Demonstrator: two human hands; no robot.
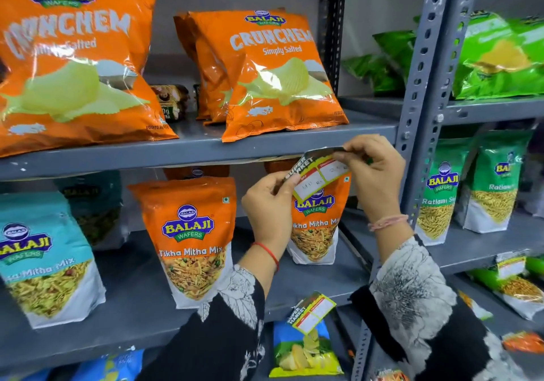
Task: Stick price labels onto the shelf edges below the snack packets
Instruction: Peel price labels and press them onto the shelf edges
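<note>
A yellow, black and red price label [316,177] with two white boxes is held tilted between both hands, just under the grey upper shelf edge [188,154]. My left hand [269,196] pinches its lower left end. My right hand [372,168] pinches its upper right end, where a dark strip curls back from the label. Orange Crunchem packets [276,77] stand on the shelf above. Orange Tikha Mitha Mix pouches [192,242] stand on the shelf below. A second label [312,311] hangs at the lower shelf edge.
A perforated grey upright post [421,92] stands right of my hands. Green snack packets [497,57] and Ratlami Sev pouches [488,186] fill the right-hand rack. A teal pouch [44,260] stands at the left, and a blue chips packet [303,351] sits below.
</note>
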